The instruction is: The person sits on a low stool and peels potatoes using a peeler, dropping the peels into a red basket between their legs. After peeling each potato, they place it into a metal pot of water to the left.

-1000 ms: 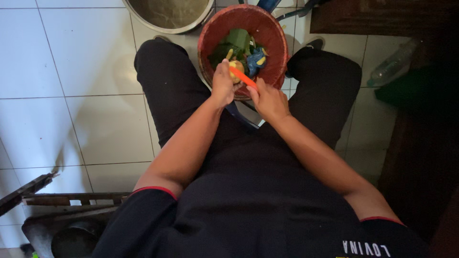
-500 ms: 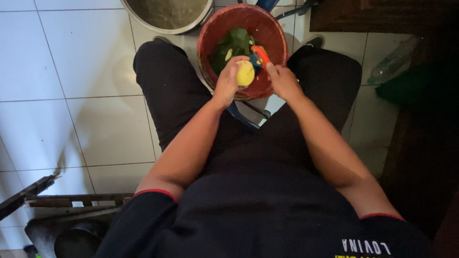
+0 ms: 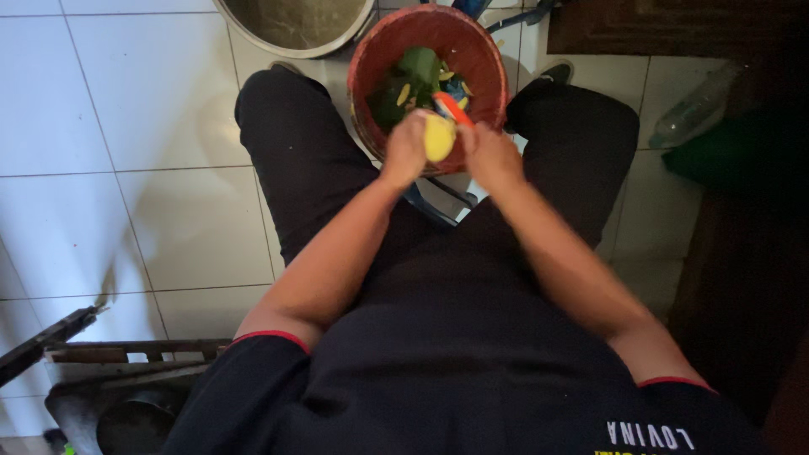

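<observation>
Overhead, two hands: left hand one yellow fruit, right hand one orange peeler

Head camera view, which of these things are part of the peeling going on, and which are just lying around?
In use:
left hand
yellow peeled fruit
right hand
orange-handled peeler
red basket of scraps

Lying about:
metal basin
plastic bottle
dark rack

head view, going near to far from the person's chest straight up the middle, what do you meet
black shirt front → left hand and right hand side by side, holding a yellow peeled fruit and an orange-handled peeler → round reddish-brown basket → grey metal basin
</observation>
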